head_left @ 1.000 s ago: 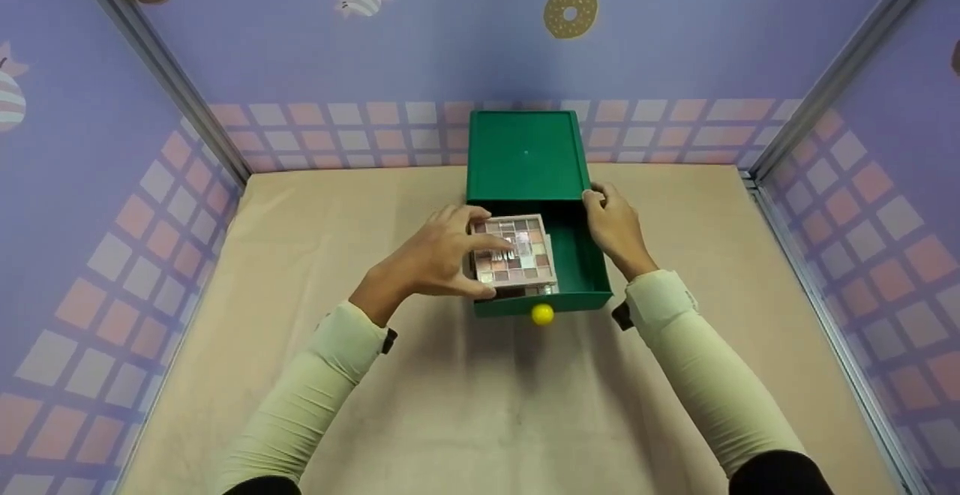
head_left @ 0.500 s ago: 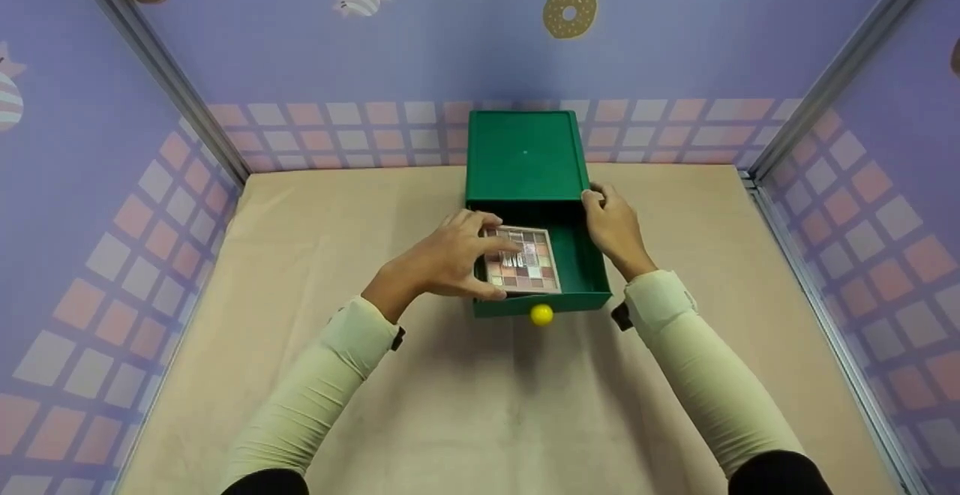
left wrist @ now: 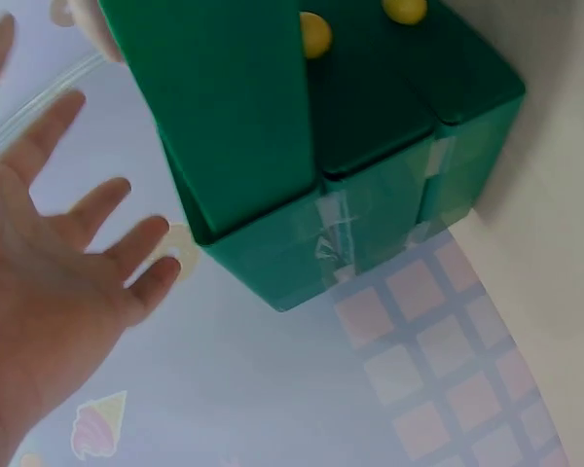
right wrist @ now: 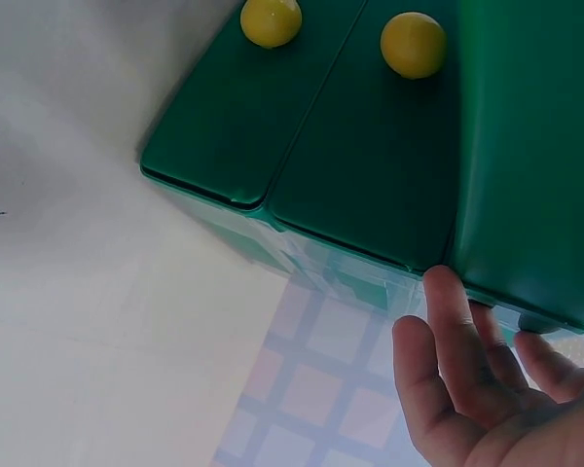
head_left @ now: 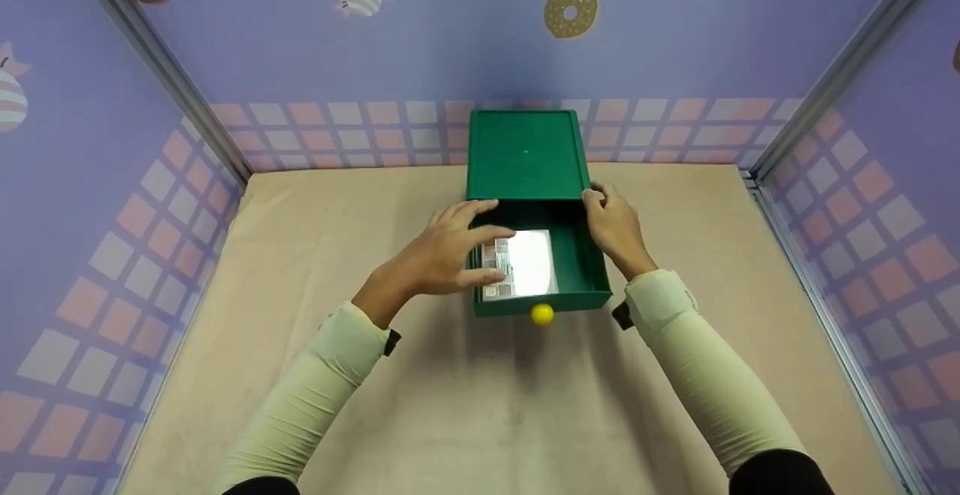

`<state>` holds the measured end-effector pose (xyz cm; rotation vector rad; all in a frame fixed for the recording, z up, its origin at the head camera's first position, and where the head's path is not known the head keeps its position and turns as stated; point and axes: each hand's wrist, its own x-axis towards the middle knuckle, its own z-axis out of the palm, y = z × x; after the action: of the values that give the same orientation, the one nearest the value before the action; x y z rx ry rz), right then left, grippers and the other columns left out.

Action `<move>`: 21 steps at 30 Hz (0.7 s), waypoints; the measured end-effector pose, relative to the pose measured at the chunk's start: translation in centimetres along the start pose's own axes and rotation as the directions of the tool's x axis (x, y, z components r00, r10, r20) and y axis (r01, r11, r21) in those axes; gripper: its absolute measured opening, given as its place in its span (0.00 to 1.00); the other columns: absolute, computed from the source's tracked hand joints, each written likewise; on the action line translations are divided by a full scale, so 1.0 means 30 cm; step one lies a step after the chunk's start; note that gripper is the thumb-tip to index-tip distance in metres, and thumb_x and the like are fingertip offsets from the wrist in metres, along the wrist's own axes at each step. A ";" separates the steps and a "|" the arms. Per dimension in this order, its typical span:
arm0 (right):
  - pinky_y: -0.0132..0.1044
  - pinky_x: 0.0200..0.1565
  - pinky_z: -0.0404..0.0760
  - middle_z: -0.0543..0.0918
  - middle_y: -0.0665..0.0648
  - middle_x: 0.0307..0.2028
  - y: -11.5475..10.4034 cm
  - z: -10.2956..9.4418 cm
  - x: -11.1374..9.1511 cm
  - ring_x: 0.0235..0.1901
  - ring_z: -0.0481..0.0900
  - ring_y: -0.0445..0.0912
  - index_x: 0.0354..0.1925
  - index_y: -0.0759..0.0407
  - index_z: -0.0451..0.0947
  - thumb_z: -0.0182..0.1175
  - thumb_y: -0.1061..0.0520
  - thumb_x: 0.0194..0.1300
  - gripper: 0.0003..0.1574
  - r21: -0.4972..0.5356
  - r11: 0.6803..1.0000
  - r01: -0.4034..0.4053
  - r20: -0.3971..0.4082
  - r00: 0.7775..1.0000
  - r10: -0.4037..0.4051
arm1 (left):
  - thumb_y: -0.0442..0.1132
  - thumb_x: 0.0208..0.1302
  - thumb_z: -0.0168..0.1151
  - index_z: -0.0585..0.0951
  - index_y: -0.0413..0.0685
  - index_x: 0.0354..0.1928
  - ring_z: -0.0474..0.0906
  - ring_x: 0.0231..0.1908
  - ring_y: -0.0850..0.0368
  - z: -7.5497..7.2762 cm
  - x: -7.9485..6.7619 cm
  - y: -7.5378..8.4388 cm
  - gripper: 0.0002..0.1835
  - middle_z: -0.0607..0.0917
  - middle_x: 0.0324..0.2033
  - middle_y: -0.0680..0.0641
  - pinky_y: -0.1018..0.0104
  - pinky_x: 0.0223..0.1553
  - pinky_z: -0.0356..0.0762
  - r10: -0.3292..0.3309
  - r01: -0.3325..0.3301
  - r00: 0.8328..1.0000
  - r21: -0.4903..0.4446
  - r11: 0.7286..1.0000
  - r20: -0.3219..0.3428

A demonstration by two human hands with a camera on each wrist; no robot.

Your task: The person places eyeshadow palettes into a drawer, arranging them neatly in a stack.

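A clear-lidded eyeshadow palette point(head_left: 532, 262), with small squares of color, lies in the pulled-out drawer point(head_left: 585, 301) of a green drawer cabinet point(head_left: 525, 154). Glare whitens much of its lid. Over the palette's left part, my left hand point(head_left: 439, 251) hovers with fingers and thumb spread, holding nothing; the left wrist view shows the same spread fingers point(left wrist: 102, 219) beside the cabinet. My right hand point(head_left: 616, 229) rests at the cabinet's right front corner. In the right wrist view its fingers point(right wrist: 457, 336) touch the side wall.
A yellow knob point(head_left: 542, 314) sits on the open drawer's front. Below it, the wrist views show closed drawers with yellow knobs point(right wrist: 414, 45). The cabinet stands against the patterned back wall point(head_left: 360, 52) on a beige tabletop point(head_left: 337, 202).
The palette went down and slightly right into the drawer, and the left hand let go of it, fingers spreading and drawing back a little left. The right hand has stayed at the cabinet's corner.
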<state>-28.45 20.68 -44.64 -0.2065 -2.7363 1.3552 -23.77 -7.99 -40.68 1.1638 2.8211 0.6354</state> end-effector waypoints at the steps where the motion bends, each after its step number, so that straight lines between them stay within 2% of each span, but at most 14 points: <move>1: 0.54 0.63 0.70 0.73 0.62 0.63 0.000 -0.001 -0.001 0.62 0.72 0.57 0.68 0.52 0.64 0.39 0.40 0.72 0.33 0.001 1.000 -0.002 0.002 1.000 0.002 | 0.65 0.61 0.56 0.70 0.69 0.66 0.55 0.72 0.43 -0.003 -0.005 0.006 0.31 0.58 0.73 0.48 0.36 0.69 0.51 -0.007 0.007 1.000 -0.001 1.000 -0.029; 6: 0.55 0.63 0.69 0.73 0.62 0.64 -0.001 -0.004 -0.006 0.62 0.71 0.57 0.68 0.52 0.64 0.38 0.40 0.73 0.33 -0.001 1.000 -0.004 0.008 1.000 0.004 | 0.57 0.64 0.58 0.72 0.65 0.64 0.64 0.68 0.46 -0.012 -0.036 0.039 0.26 0.67 0.68 0.47 0.40 0.66 0.62 -0.035 0.028 0.984 -0.040 0.999 -0.174; 10: 0.55 0.63 0.69 0.73 0.61 0.64 -0.004 -0.004 -0.007 0.63 0.71 0.57 0.68 0.51 0.64 0.37 0.40 0.73 0.33 -0.004 1.000 0.000 0.009 1.000 0.000 | 0.53 0.65 0.59 0.76 0.60 0.61 0.71 0.62 0.51 -0.008 -0.066 0.071 0.23 0.75 0.61 0.49 0.48 0.63 0.70 -0.062 0.021 0.953 -0.138 0.990 -0.297; 13: 0.55 0.63 0.69 0.73 0.61 0.64 -0.005 -0.001 -0.006 0.62 0.72 0.57 0.68 0.51 0.64 0.38 0.41 0.73 0.32 -0.004 1.000 0.002 0.008 1.000 -0.002 | 0.49 0.66 0.60 0.78 0.54 0.58 0.78 0.50 0.53 0.003 -0.091 0.099 0.20 0.81 0.52 0.49 0.52 0.52 0.79 -0.081 -0.015 0.925 -0.249 0.968 -0.371; 15: 0.56 0.62 0.70 0.73 0.62 0.63 -0.004 0.001 -0.006 0.61 0.72 0.57 0.67 0.52 0.65 0.39 0.42 0.73 0.32 0.003 1.000 0.006 0.004 1.000 -0.006 | 0.46 0.66 0.60 0.79 0.51 0.56 0.80 0.41 0.54 0.016 -0.108 0.118 0.18 0.84 0.45 0.49 0.54 0.43 0.81 -0.097 -0.034 0.917 -0.320 0.947 -0.387; 17: 0.56 0.62 0.70 0.73 0.62 0.63 -0.003 0.002 -0.006 0.61 0.72 0.57 0.67 0.52 0.65 0.39 0.42 0.73 0.32 0.010 1.000 0.007 0.002 1.000 -0.007 | 0.45 0.67 0.59 0.79 0.51 0.54 0.79 0.34 0.57 0.036 -0.125 0.140 0.16 0.85 0.39 0.51 0.59 0.37 0.82 -0.120 -0.035 0.920 -0.384 0.922 -0.373; 21: 0.56 0.62 0.70 0.73 0.62 0.63 -0.003 0.001 -0.009 0.61 0.72 0.57 0.68 0.53 0.64 0.39 0.41 0.73 0.32 0.017 1.000 0.011 0.002 1.000 -0.011 | 0.44 0.66 0.60 0.80 0.49 0.51 0.80 0.33 0.59 0.104 -0.159 0.191 0.13 0.86 0.37 0.52 0.64 0.35 0.81 -0.190 0.001 0.934 -0.529 0.849 -0.302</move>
<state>-28.19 20.57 -44.59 -0.1891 -2.7225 1.3766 -15.93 -6.46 -41.97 0.8627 2.6394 1.6127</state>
